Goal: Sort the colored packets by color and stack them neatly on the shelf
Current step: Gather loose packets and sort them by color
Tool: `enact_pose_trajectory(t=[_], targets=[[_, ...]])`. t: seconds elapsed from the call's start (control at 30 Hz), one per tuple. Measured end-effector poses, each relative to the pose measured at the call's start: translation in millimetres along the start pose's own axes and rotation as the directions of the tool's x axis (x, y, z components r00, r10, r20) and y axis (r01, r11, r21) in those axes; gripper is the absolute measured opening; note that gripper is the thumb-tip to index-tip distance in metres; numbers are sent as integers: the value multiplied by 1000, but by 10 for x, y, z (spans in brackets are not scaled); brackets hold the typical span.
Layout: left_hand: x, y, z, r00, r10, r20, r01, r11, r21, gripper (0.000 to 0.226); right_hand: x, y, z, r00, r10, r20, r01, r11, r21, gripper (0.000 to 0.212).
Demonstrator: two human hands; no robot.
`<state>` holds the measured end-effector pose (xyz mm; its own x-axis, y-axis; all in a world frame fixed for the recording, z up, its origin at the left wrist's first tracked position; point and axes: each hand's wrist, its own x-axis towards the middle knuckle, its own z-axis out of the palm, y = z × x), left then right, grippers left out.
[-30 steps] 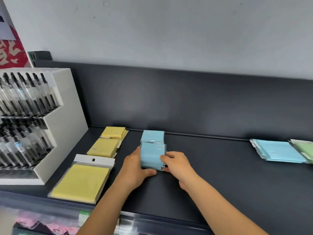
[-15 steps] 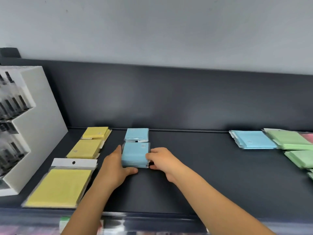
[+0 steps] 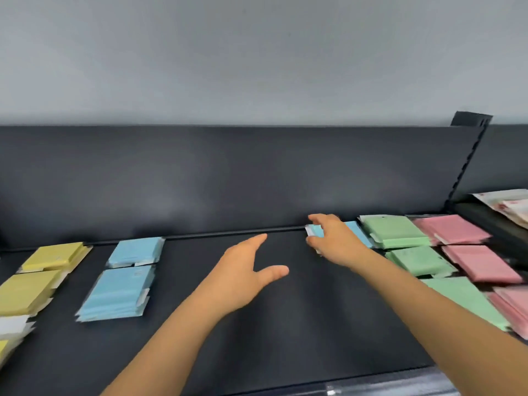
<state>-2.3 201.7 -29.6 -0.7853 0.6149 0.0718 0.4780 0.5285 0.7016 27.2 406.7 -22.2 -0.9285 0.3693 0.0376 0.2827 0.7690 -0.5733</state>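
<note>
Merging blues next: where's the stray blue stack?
Head view, right of centre by the back panel: the stray blue stack lies just left of the green packets, the right hand gripping its left end.

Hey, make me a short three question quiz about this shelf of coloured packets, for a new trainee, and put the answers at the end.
1. True or false: the left hand holds a packet.
2. The right hand grips a pile of which colour? A yellow, B blue, C pink.
3. Fill in: the neighbouring pile on its right is ___.
Key: 1 false, it hovers open over the shelf. 2 B. 3 green.
</note>
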Motion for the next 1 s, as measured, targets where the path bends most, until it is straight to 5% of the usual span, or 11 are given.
enact_pose_trajectory(t=[0.17,0.37,0.57,0.73,0.83,1.0], targets=[[691,347,567,988,-117,103,117,993,-1,78,356,509,-474,968,-39,246,116,946,-304,71],[1158,400,958,951,-298,77,305,948,-94,77,763,627,-667,859,44,510,194,894,-404,93],[1218,377,1088,950,-307,55,312,936,-164,69,995,682,-631,799,58,598,256,868,-426,73],[1206,406,1094,968,-240,79,251,944,-212,63,954,715,-577,838,17,546,274,851,-447,79],[1139,426,1082,973,-219,67,228,951,-209,54,703,631,-502,901,-219,374,407,722,-560,78],[889,411,999,981,-191,-18,189,979,-83,37,308,580,-405,828,-527,191,534,636,-558,51]])
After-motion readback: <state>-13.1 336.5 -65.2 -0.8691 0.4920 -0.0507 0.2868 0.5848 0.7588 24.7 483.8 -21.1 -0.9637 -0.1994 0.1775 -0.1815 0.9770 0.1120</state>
